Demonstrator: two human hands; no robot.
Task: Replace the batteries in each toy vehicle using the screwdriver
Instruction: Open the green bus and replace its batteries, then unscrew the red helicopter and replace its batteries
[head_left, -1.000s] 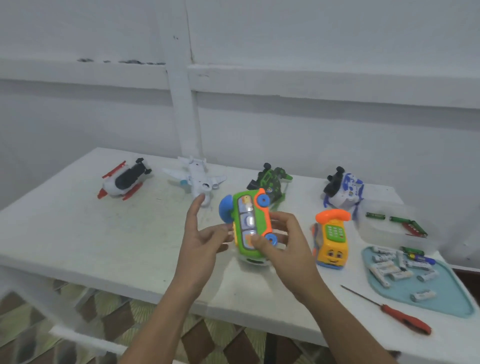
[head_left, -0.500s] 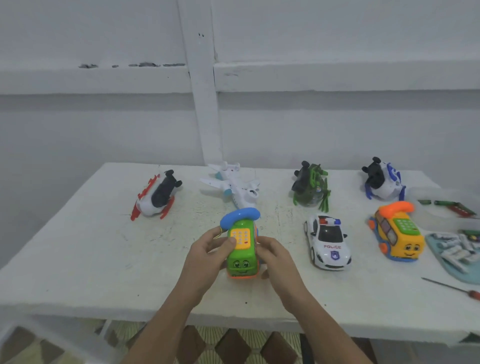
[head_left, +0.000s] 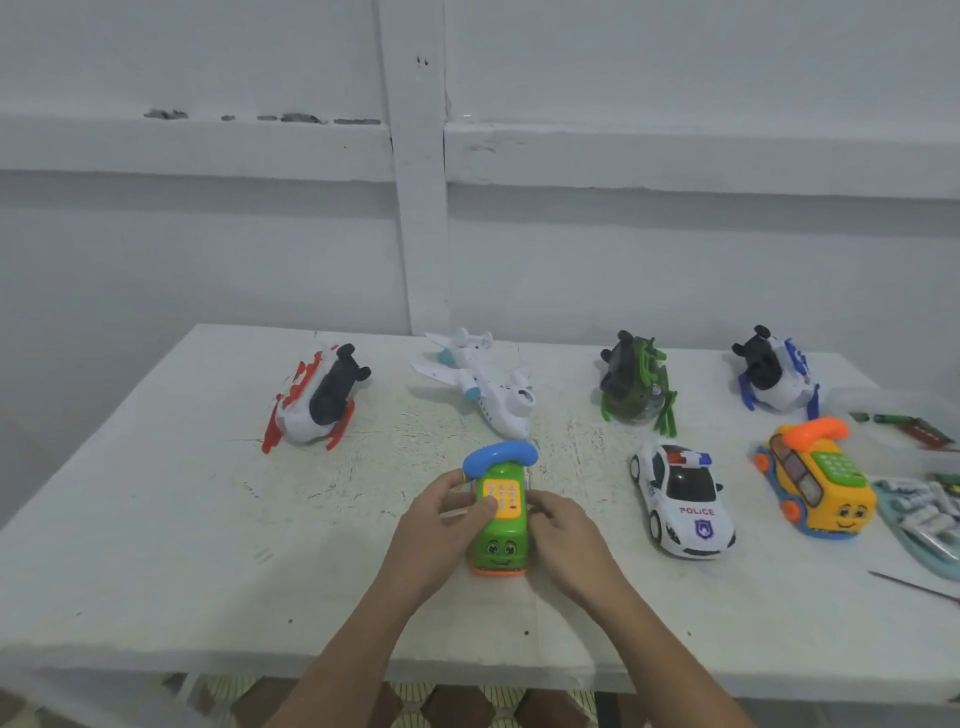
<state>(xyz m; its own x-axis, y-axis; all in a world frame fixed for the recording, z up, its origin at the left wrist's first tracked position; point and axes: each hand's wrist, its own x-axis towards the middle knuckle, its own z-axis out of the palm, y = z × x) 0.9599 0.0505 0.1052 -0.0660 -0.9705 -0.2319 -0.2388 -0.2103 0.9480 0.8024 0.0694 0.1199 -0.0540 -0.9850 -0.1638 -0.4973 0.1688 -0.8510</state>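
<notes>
Left hand (head_left: 441, 525) grips the green phone bus (head_left: 500, 540) from its left, thumb on the keypad, and right hand (head_left: 566, 535) cups the other side. Bus sits wheels-down, mid-table, long axis near-to-far, so probably needs flipping. Screwdriver (head_left: 914, 586) lies far right, nearer the right hand.

Flat, cool, even light falls across my bench (head_left: 156, 530), leaving only faint soft shadows beneath my fingers (head_left: 451, 491), while the wide lens bows the wall ledge (head_left: 208, 150) and smears detail at the right edge.
</notes>
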